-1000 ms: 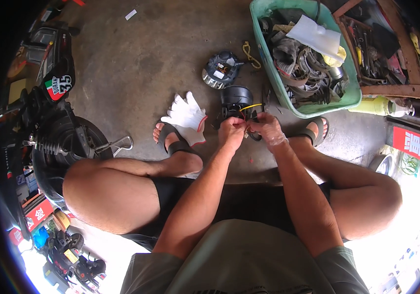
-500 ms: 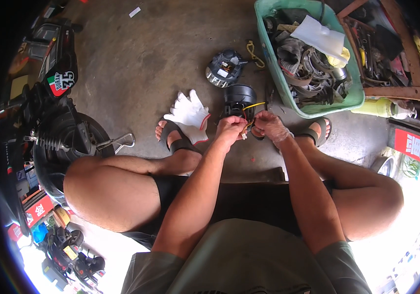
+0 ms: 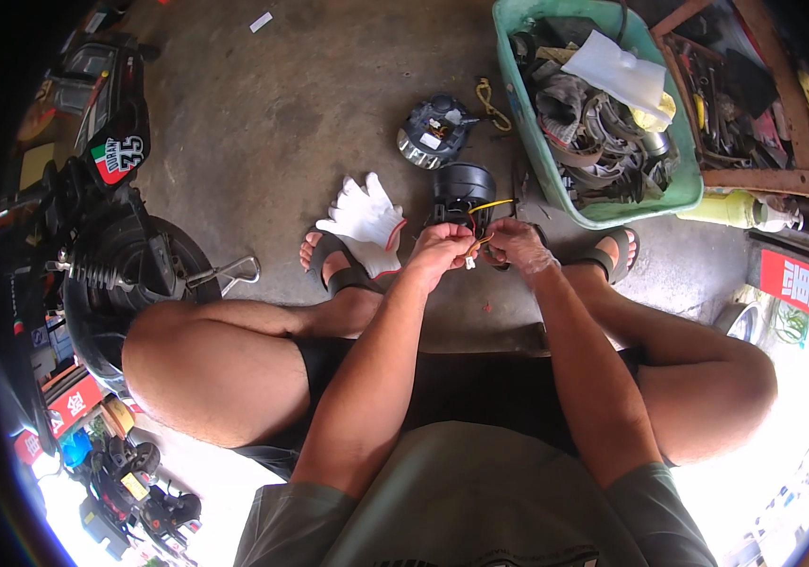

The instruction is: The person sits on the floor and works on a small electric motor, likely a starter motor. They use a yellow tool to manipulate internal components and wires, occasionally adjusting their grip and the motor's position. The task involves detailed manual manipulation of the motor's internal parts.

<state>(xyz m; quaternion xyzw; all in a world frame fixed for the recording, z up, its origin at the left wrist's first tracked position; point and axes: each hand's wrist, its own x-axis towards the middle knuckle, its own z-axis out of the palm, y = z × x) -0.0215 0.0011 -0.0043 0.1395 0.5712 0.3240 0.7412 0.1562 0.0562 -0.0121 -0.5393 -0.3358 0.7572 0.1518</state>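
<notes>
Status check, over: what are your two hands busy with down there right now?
Left hand and right hand pinching yellow wires between fingers. Wires run from black round housing on floor. White gloves lying beside, nothing blocking.

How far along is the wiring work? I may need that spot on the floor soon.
Done: white gloves off, round unit set aside. In hand: left hand and right hand pinch yellow wires from the black housing. Left: wires look loose, housing lies unmounted.

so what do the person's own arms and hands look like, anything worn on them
Both forearms are bare from elbow to wrist. The left hand and right hand wear no gloves, and no watch or ring shows. Short grey-green fabric sleeves end above the elbows.
</notes>
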